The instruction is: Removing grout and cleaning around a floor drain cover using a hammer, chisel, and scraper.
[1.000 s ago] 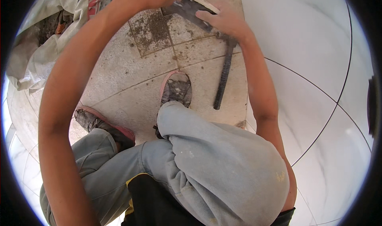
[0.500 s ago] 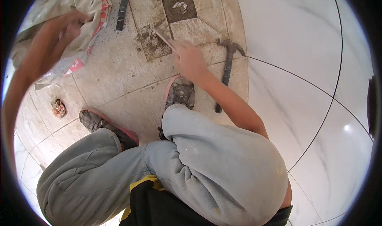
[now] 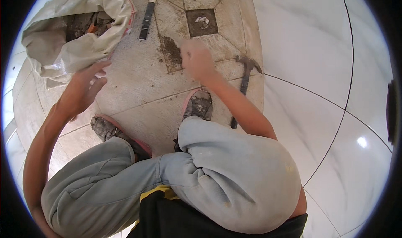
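Observation:
My left hand (image 3: 86, 89) is just below the mouth of a pale woven sack (image 3: 54, 62), its fingers apart with nothing in them. Dark rubble (image 3: 83, 24) with an orange-red piece shows inside the sack. My right hand (image 3: 197, 60), blurred, is closed above the floor by a dirt-filled gap in the tiles (image 3: 171, 51). Whatever it holds is hidden behind the fist. To its right lies a claw hammer (image 3: 246, 77) with a black handle. A dark square inset tile (image 3: 202, 22) with a whitish scrap on it sits beyond that hand.
A pale stick with a black-wrapped grip (image 3: 146, 20) lies between the sack and the dirt-filled gap. Glossy white marbled tiles (image 3: 305, 49) cover the right side. My shoes (image 3: 197, 104) stand on beige tiles strewn with crumbs of dirt.
My left hand has come away from the sack toward me, and the sack's mouth now shows its contents. The thin light strip seen in my right hand earlier no longer shows. The view has shifted slightly.

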`<state>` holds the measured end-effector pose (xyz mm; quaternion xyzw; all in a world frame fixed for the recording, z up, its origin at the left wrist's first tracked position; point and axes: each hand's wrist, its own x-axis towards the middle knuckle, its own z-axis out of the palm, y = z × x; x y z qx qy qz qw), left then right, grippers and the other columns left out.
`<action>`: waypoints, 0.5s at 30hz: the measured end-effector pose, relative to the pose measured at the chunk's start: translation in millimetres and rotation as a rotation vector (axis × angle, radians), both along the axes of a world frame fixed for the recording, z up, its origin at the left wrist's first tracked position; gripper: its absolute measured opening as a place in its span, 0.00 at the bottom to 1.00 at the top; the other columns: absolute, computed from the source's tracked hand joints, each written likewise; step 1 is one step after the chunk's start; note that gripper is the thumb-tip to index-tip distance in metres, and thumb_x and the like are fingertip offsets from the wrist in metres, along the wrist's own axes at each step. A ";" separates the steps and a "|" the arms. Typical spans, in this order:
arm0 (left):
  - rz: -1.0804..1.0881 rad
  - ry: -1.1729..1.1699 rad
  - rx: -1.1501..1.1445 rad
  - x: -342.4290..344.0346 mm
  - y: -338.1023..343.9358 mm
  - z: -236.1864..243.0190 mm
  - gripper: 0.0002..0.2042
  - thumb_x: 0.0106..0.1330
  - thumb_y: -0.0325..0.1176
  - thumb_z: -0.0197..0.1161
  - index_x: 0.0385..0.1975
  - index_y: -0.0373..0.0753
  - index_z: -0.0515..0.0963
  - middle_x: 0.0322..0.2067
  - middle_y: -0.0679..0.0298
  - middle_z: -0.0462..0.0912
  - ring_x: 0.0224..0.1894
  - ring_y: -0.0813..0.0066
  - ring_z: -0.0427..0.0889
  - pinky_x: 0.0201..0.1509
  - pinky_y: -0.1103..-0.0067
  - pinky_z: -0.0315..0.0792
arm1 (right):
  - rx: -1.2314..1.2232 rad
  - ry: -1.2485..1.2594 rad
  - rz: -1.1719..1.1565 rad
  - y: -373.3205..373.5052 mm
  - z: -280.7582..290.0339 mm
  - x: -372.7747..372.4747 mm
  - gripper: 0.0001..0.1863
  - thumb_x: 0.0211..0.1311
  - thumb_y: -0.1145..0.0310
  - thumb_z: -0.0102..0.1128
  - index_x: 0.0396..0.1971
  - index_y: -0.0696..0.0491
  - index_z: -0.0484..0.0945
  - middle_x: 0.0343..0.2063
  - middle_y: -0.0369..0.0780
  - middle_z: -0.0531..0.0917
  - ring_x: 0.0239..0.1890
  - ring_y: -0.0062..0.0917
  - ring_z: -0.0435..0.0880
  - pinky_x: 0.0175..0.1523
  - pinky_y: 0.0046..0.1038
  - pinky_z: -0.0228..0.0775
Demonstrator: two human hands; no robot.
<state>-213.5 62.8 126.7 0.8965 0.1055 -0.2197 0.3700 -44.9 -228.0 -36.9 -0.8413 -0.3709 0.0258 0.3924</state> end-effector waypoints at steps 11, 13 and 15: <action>-0.331 -0.137 0.004 53.7 -26.4 -74.0 0.26 0.71 0.28 0.56 0.68 0.41 0.63 0.58 0.37 0.70 0.57 0.41 0.74 0.63 0.59 0.67 | -0.037 -0.223 0.092 37.2 -19.4 69.2 0.10 0.58 0.69 0.53 0.35 0.57 0.80 0.32 0.51 0.83 0.38 0.49 0.82 0.44 0.48 0.74; -0.313 -0.119 0.040 70.0 -37.1 -95.4 0.26 0.71 0.28 0.56 0.70 0.44 0.63 0.60 0.35 0.67 0.60 0.38 0.70 0.67 0.56 0.63 | -0.064 -0.134 0.073 36.6 -8.9 74.9 0.09 0.58 0.69 0.54 0.34 0.57 0.80 0.32 0.51 0.83 0.39 0.49 0.82 0.45 0.47 0.74; -0.178 -0.041 0.247 83.2 -48.9 -116.5 0.28 0.69 0.30 0.58 0.69 0.45 0.63 0.59 0.30 0.64 0.58 0.32 0.70 0.66 0.56 0.63 | -0.155 -0.077 -0.050 28.4 -1.1 97.8 0.08 0.58 0.69 0.55 0.32 0.57 0.79 0.32 0.50 0.83 0.40 0.48 0.82 0.45 0.47 0.74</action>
